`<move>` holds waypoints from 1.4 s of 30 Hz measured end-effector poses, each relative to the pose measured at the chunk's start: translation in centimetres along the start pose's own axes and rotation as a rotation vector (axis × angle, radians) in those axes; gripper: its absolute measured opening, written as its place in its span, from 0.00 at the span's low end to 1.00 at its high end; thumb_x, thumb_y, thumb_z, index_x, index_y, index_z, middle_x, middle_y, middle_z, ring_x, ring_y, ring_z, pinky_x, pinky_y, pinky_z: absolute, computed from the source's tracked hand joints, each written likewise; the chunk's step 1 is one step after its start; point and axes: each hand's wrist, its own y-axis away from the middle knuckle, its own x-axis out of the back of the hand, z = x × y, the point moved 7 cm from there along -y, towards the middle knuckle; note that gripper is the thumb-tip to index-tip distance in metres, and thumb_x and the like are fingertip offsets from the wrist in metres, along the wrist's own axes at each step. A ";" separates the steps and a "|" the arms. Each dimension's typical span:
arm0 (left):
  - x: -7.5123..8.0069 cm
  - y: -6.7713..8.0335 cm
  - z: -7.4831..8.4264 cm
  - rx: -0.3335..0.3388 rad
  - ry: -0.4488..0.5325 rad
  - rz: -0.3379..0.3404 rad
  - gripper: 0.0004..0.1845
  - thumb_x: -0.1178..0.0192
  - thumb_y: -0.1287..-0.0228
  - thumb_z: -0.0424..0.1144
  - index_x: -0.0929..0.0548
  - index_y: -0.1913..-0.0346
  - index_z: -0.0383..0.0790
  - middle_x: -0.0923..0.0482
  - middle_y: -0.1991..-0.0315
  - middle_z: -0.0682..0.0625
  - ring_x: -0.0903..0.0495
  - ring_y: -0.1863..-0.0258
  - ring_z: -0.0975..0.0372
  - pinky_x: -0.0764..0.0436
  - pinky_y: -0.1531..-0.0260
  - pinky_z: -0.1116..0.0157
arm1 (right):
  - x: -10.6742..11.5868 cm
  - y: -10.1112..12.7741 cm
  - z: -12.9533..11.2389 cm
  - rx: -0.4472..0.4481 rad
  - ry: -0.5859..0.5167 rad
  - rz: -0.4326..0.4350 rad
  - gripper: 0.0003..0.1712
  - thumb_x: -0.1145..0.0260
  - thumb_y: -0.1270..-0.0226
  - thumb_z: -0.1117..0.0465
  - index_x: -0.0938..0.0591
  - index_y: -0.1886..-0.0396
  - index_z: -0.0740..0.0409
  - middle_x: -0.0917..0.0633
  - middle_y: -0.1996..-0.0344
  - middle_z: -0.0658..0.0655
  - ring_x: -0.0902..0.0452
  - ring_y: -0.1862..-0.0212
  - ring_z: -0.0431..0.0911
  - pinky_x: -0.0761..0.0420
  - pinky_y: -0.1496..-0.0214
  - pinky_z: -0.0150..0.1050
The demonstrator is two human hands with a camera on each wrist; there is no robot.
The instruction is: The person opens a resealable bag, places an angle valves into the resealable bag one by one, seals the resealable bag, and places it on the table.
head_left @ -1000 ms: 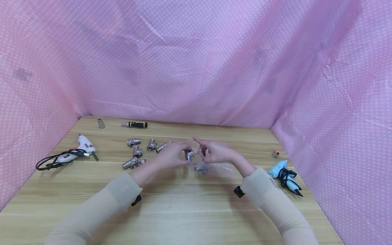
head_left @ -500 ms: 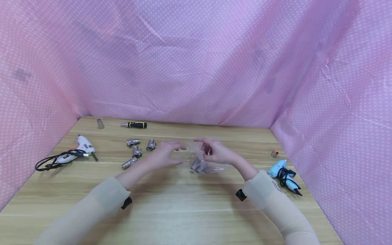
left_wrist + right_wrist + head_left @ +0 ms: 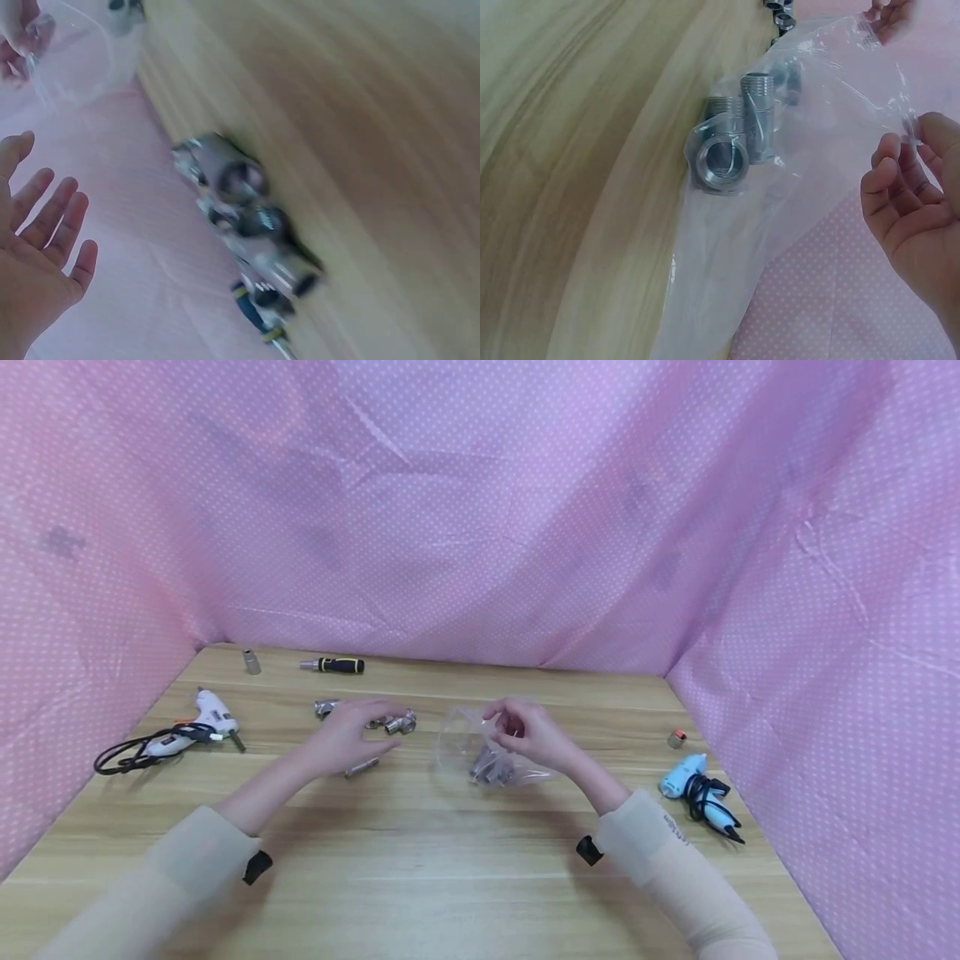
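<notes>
A clear plastic bag lies on the wooden table near its middle, its mouth gaping on the side toward the left hand. The right hand pinches the bag's edge between thumb and fingers, and the thin film rises from the table to that grip. Inside, low in the bag, silvery threaded tee fittings lie close together. At least two show: one turns a round opening toward the right wrist camera, and another has its threaded end up. Creased film blurs whatever is behind them, so the full count cannot be told.

The left hand holds nothing; its fingers are spread and loosely bent, and it hovers over the loose fittings, partly hiding them in the head view. These lie outside the bag, to its left, some of them clustered.

Farther left is a white glue gun with a black cord, and behind the loose fittings a black-and-yellow screwdriver. A blue glue gun lies at the right.
</notes>
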 end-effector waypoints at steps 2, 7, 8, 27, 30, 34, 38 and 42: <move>0.3 0.7 -0.9 0.028 -0.022 -0.005 0.22 0.33 0.44 0.45 0.20 0.47 0.42 0.20 0.47 0.44 0.23 0.47 0.49 0.30 0.42 0.46 | 0.0 0.1 -0.4 0.021 0.006 0.006 0.13 0.39 0.41 0.77 0.24 0.55 0.74 0.21 0.79 0.61 0.27 0.80 0.48 0.26 0.80 0.33; 0.6 2.5 -3.2 0.068 -0.068 -0.007 0.22 0.32 0.46 0.42 0.20 0.48 0.38 0.20 0.49 0.41 0.24 0.48 0.46 0.34 0.42 0.41 | 0.0 0.3 -0.4 0.037 0.003 0.064 0.14 0.38 0.43 0.78 0.25 0.56 0.75 0.21 0.80 0.61 0.28 0.81 0.46 0.27 0.81 0.30; 0.6 2.8 -3.6 0.073 -0.071 -0.010 0.22 0.31 0.46 0.41 0.20 0.48 0.37 0.20 0.50 0.41 0.24 0.48 0.46 0.33 0.43 0.40 | 0.0 0.4 -0.3 0.027 -0.004 0.083 0.14 0.37 0.43 0.79 0.25 0.56 0.75 0.21 0.79 0.62 0.28 0.80 0.46 0.27 0.81 0.30; -1.5 4.4 -6.0 0.171 -0.119 -0.169 0.28 0.31 0.48 0.48 0.22 0.44 0.39 0.24 0.44 0.39 0.29 0.42 0.44 0.40 0.39 0.38 | -1.2 -0.6 3.4 -0.092 0.125 0.121 0.17 0.32 0.41 0.64 0.21 0.51 0.58 0.20 0.78 0.47 0.28 0.78 0.35 0.26 0.78 0.28; -1.5 4.4 -6.0 0.169 -0.115 -0.167 0.28 0.31 0.47 0.48 0.22 0.44 0.39 0.24 0.44 0.39 0.29 0.42 0.44 0.40 0.40 0.38 | -1.6 -1.1 2.2 0.064 0.286 0.039 0.22 0.36 0.38 0.65 0.24 0.43 0.53 0.21 0.75 0.44 0.28 0.74 0.33 0.24 0.72 0.28; -1.3 4.3 -6.0 0.173 -0.102 -0.163 0.27 0.32 0.46 0.47 0.22 0.44 0.39 0.24 0.44 0.39 0.29 0.43 0.44 0.40 0.40 0.39 | -2.0 -1.2 1.4 0.189 0.398 -0.015 0.23 0.43 0.37 0.68 0.21 0.43 0.50 0.23 0.73 0.45 0.34 0.74 0.35 0.29 0.70 0.30; -1.3 4.3 -5.7 0.164 -0.101 -0.163 0.27 0.32 0.46 0.46 0.22 0.44 0.39 0.25 0.44 0.39 0.29 0.42 0.44 0.40 0.40 0.38 | -2.1 -1.3 1.5 0.190 0.378 -0.037 0.22 0.43 0.38 0.69 0.20 0.44 0.55 0.25 0.74 0.48 0.37 0.74 0.37 0.32 0.71 0.31; -1.8 4.3 -5.6 0.162 -0.121 -0.191 0.29 0.32 0.47 0.49 0.23 0.43 0.39 0.25 0.43 0.39 0.30 0.42 0.43 0.42 0.39 0.36 | -2.0 -1.2 2.0 0.128 0.295 -0.080 0.29 0.33 0.43 0.67 0.26 0.39 0.64 0.26 0.74 0.50 0.35 0.73 0.38 0.31 0.72 0.28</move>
